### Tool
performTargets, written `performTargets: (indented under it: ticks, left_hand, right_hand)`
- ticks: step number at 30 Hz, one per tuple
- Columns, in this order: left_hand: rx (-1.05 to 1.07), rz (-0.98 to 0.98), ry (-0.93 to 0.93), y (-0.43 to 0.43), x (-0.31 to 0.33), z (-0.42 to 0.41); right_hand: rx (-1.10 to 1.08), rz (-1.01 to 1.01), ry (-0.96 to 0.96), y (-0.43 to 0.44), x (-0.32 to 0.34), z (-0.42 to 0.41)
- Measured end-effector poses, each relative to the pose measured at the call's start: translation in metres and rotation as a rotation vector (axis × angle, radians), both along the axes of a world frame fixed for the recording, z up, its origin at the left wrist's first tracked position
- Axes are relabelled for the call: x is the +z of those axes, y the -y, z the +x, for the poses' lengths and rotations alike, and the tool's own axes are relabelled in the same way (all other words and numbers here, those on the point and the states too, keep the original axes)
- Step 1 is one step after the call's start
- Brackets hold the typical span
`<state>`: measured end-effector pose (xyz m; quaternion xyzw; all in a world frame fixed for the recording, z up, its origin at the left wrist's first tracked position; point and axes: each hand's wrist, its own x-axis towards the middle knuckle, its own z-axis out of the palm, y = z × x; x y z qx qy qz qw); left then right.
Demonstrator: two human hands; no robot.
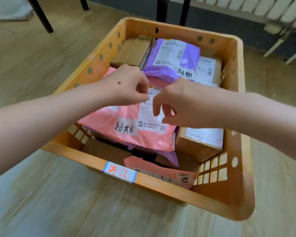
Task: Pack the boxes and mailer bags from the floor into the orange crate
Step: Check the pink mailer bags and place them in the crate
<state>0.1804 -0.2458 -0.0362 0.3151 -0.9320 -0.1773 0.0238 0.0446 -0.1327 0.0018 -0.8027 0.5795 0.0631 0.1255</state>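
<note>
Wood floor [58, 202], 1 orange crate [178, 30], 2 hands [126, 82] [183, 101]

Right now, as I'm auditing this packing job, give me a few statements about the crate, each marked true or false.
1. A pink plastic mailer bag lies on top of other parcels in the orange plastic crate. True.
2. The purple plastic mailer bag lies on the floor. False: it is inside the crate, at the far side.
3. The left hand and right hand are both over the crate. True.
4. The crate holds bags only. False: a brown cardboard box sits at its right side.
</note>
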Motion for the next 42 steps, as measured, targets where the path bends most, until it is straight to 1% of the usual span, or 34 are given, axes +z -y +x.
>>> performTargets:
  ticks: [1,3,6,8,10,11,12,14,15,17,20,22,25,27,28,29,32,33,36,37,39,41,42]
  left_hand:
    - [0.068,-0.071,-0.082,0.008,-0.002,-0.003]
    - [0.158,-0.104,-0.176,0.024,-0.007,-0.010]
    - [0.270,-0.120,-0.178,0.038,-0.014,-0.024]
    - [0.314,-0.106,-0.199,0.041,-0.022,-0.033]
    - [0.366,-0.043,-0.259,0.045,-0.028,-0.042]
    - [0.400,0.007,-0.285,0.047,-0.030,-0.046]
    - [0.432,0.055,-0.306,0.050,-0.030,-0.049]
    - [0.465,0.125,-0.336,0.055,-0.031,-0.056]
    - [0.475,0.152,-0.344,0.058,-0.033,-0.058]
    - [0.513,0.191,-0.318,0.063,-0.038,-0.062]
    - [0.550,0.187,-0.217,0.067,-0.039,-0.069]
    - [0.565,0.204,-0.220,0.071,-0.036,-0.071]
    - [0.605,0.350,-0.297,0.078,-0.029,-0.070]
    - [0.633,0.438,-0.343,0.079,-0.024,-0.066]
    - [0.639,0.441,-0.347,0.078,-0.019,-0.063]
    - [0.645,0.408,-0.338,0.075,-0.015,-0.058]
    - [0.589,0.191,-0.237,0.067,-0.014,-0.035]
    - [0.554,0.185,-0.183,0.064,-0.016,-0.027]
    - [0.509,0.351,0.062,0.052,-0.022,-0.011]
    - [0.525,0.438,0.072,0.049,-0.025,-0.009]
    - [0.601,0.666,-0.030,0.046,-0.029,-0.008]
    - [0.672,0.822,-0.096,0.046,-0.029,-0.003]
    - [0.698,0.886,-0.127,0.046,-0.028,0.000]
  right_hand:
    - [-0.009,-0.046,0.007,0.012,0.002,-0.005]
    - [-0.074,-0.154,-0.009,0.036,-0.003,-0.012]
    - [-0.251,-0.365,-0.108,0.064,-0.031,-0.021]
    - [-0.371,-0.421,-0.170,0.071,-0.048,-0.030]
    - [-0.473,-0.412,-0.153,0.076,-0.057,-0.044]
    - [-0.537,-0.367,-0.093,0.078,-0.060,-0.053]
    - [-0.637,-0.299,0.034,0.079,-0.060,-0.060]
    - [-0.886,-0.172,0.373,0.080,-0.059,-0.069]
    - [-0.976,-0.155,0.522,0.083,-0.059,-0.073]
    - [-1.065,-0.189,0.705,0.087,-0.060,-0.078]
    - [-1.105,-0.207,0.775,0.093,-0.058,-0.079]
    - [-1.131,-0.248,0.837,0.097,-0.060,-0.078]
    - [-1.247,-0.286,1.065,0.100,-0.060,-0.080]
    - [-1.303,-0.238,1.218,0.099,-0.061,-0.079]
    - [-1.315,-0.206,1.276,0.098,-0.061,-0.077]
    - [-1.317,-0.179,1.300,0.097,-0.060,-0.075]
    - [-1.332,-0.153,1.296,0.093,-0.059,-0.075]
    - [-1.330,-0.154,1.286,0.092,-0.058,-0.074]
    - [-1.319,-0.182,1.265,0.086,-0.054,-0.073]
    - [-1.321,-0.164,1.283,0.082,-0.052,-0.071]
    - [-1.296,-0.096,1.318,0.069,-0.048,-0.064]
    - [-1.315,0.050,1.325,0.056,-0.047,-0.062]
    - [-1.312,0.089,1.324,0.049,-0.046,-0.057]
